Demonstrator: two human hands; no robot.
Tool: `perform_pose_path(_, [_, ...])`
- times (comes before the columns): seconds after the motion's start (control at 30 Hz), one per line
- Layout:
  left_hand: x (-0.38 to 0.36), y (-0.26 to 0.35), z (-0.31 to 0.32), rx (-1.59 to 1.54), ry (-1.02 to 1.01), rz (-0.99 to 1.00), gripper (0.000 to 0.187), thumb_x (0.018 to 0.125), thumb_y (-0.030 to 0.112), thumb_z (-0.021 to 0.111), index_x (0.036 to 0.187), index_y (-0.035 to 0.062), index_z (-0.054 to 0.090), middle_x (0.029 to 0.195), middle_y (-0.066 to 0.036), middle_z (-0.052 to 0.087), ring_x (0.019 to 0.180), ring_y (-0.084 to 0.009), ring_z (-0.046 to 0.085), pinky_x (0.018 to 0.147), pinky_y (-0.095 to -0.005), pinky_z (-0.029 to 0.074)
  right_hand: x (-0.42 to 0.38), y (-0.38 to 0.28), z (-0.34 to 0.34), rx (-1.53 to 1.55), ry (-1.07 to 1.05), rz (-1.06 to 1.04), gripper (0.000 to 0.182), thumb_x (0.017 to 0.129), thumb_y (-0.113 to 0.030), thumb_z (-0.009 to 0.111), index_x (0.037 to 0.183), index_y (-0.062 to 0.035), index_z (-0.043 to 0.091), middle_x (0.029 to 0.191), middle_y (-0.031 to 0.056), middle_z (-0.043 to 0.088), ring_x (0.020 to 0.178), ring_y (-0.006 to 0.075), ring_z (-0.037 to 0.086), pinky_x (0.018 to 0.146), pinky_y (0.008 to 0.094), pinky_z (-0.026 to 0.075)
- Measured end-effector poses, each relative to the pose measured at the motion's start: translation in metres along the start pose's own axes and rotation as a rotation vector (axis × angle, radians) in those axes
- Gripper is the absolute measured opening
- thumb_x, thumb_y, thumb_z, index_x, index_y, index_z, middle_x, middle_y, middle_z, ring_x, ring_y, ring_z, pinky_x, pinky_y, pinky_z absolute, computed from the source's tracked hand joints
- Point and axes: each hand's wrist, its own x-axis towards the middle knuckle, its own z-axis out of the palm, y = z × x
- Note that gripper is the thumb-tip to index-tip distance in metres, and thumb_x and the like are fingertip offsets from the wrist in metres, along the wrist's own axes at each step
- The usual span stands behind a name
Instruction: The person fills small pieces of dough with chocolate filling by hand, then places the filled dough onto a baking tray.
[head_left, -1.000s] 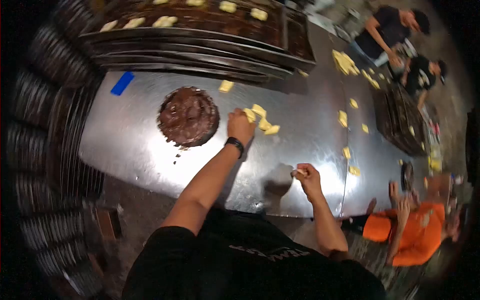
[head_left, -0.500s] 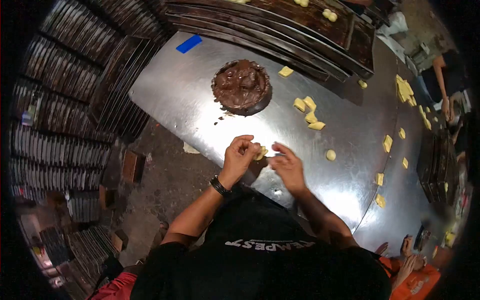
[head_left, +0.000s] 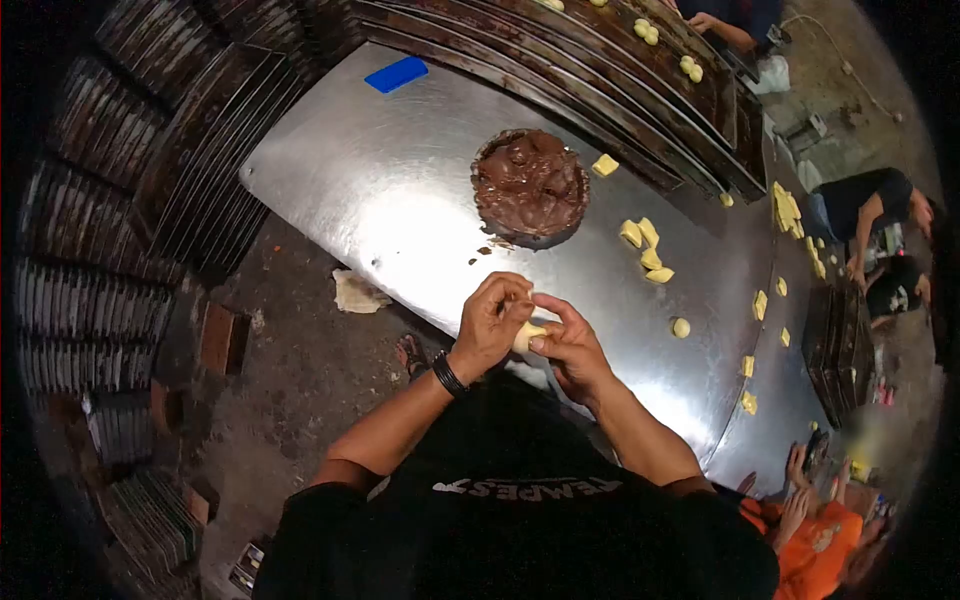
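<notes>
Between my two hands, near the edge of the metal table (head_left: 410, 150), is a small piece of yellow dough (head_left: 527, 337). My left hand (head_left: 493, 325) has its fingers curled around the dough's left side. On the other side my right hand (head_left: 572, 345) pinches the dough with thumb and fingers. Beyond them a round pan of chocolate-brown paste (head_left: 530, 188) rests on the table, with smears at its rim. Several flat yellow dough pieces (head_left: 648, 233) lie to the right, and a round dough ball (head_left: 681, 327) sits nearer.
A blue scraper (head_left: 397, 74) lies at the table's far left. Stacked dark trays (head_left: 600, 95) line the back edge; more trays (head_left: 215, 150) stand at left. People in dark clothes (head_left: 875, 205) and orange (head_left: 820, 550) are at the right.
My right hand has come in to the dough and closed on it beside my left hand. The view has shifted, so the pan and dough pieces appear farther right.
</notes>
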Motion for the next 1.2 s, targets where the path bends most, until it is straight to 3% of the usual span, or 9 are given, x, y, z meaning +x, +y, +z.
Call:
perform_pose_path(0.17, [0.005, -0.013, -0.089, 0.163, -0.251, -0.003, 0.091, 0.087, 0.068, 0.033, 0.14, -0.0041, 0.021, 0.136, -0.021, 0.034, 0.125, -0.0294, 0.037, 0.101, -0.0408, 0.034, 0.042, 0.003, 0.072, -0.006, -0.129, 0.349, 0.088, 0.079, -0.01, 0.069, 0.147, -0.0149, 0.013, 0.109, 0.0092, 0.059, 0.09, 0.0195, 0.063, 0.081, 0.0311, 0.051])
perform_pose_path(0.23, [0.003, -0.027, -0.111, 0.069, -0.293, -0.101, 0.086, 0.088, 0.065, 0.033, 0.14, -0.0027, 0.022, 0.131, -0.021, 0.041, 0.12, -0.0298, 0.043, 0.099, -0.0402, 0.036, 0.057, 0.003, 0.099, 0.091, -0.198, 0.438, 0.089, 0.08, -0.011, 0.069, 0.147, -0.0149, 0.012, 0.108, 0.0078, 0.059, 0.088, 0.0187, 0.062, 0.079, 0.0294, 0.051])
perform_pose_path(0.37, [0.01, -0.028, -0.133, -0.093, -0.089, -0.158, 0.064, 0.092, 0.049, 0.038, 0.13, -0.0026, 0.038, 0.117, -0.02, 0.052, 0.105, -0.0302, 0.053, 0.093, -0.038, 0.04, 0.089, 0.009, 0.1, -0.06, -0.092, 0.383, 0.06, 0.082, -0.013, 0.066, 0.137, -0.01, 0.042, 0.101, 0.0056, 0.062, 0.089, 0.0152, 0.062, 0.076, 0.0277, 0.05])
perform_pose_path(0.47, [0.028, -0.037, -0.16, 0.005, 0.011, -0.089, 0.04, 0.093, 0.031, 0.047, 0.113, -0.0032, 0.053, 0.1, -0.015, 0.059, 0.084, -0.0223, 0.057, 0.077, -0.0343, 0.047, 0.109, -0.033, 0.111, -1.136, 0.273, -0.154, 0.029, 0.081, -0.005, 0.06, 0.11, -0.0057, 0.065, 0.098, 0.0099, 0.068, 0.089, 0.0217, 0.062, 0.079, 0.033, 0.049])
perform_pose_path(0.5, [0.037, -0.041, -0.17, 0.183, 0.068, 0.07, 0.028, 0.092, 0.021, 0.051, 0.104, -0.0034, 0.058, 0.095, -0.013, 0.059, 0.076, -0.0191, 0.057, 0.07, -0.0324, 0.048, 0.12, -0.034, 0.083, -1.543, 0.313, -0.657, 0.033, 0.076, 0.0, 0.061, 0.108, -0.0078, 0.065, 0.098, 0.0093, 0.067, 0.087, 0.0242, 0.062, 0.079, 0.0352, 0.049])
perform_pose_path(0.63, [0.045, -0.041, -0.194, 0.372, 0.146, 0.137, 0.01, 0.084, 0.005, 0.058, 0.091, -0.0023, 0.06, 0.093, -0.013, 0.059, 0.072, -0.0196, 0.06, 0.06, -0.0285, 0.049, 0.135, -0.058, 0.087, -1.788, 0.376, -0.816, 0.037, 0.069, 0.006, 0.061, 0.103, -0.0077, 0.063, 0.094, 0.0115, 0.066, 0.089, 0.0319, 0.06, 0.08, 0.0393, 0.048])
perform_pose_path(0.97, [0.043, -0.052, -0.188, 0.376, 0.156, 0.177, 0.005, 0.081, 0.002, 0.059, 0.084, -0.0014, 0.058, 0.09, -0.012, 0.061, 0.07, -0.0231, 0.061, 0.061, -0.0309, 0.051, 0.153, -0.017, 0.061, -1.861, 0.401, -0.828, 0.053, 0.056, 0.006, 0.064, 0.107, -0.0075, 0.059, 0.087, 0.0132, 0.064, 0.083, 0.0325, 0.058, 0.08, 0.0413, 0.046])
perform_pose_path(1.1, [0.04, -0.045, -0.187, 0.354, 0.15, 0.168, 0.004, 0.082, 0.003, 0.058, 0.084, -0.0006, 0.059, 0.088, -0.011, 0.06, 0.069, -0.0212, 0.06, 0.06, -0.0296, 0.05, 0.143, -0.022, 0.069, -1.785, 0.292, -0.546, 0.041, 0.068, 0.003, 0.062, 0.107, -0.0046, 0.059, 0.085, 0.0131, 0.064, 0.087, 0.0272, 0.061, 0.075, 0.0364, 0.047])
perform_pose_path(1.2, [0.042, -0.051, -0.19, 0.306, 0.166, 0.158, 0.005, 0.084, 0.003, 0.057, 0.086, -0.0002, 0.06, 0.086, -0.009, 0.06, 0.066, -0.0167, 0.057, 0.058, -0.0261, 0.047, 0.13, -0.017, 0.042, -0.973, 0.282, -0.092, 0.034, 0.079, -0.003, 0.059, 0.113, -0.0047, 0.057, 0.093, 0.009, 0.065, 0.088, 0.0211, 0.062, 0.073, 0.0344, 0.048])
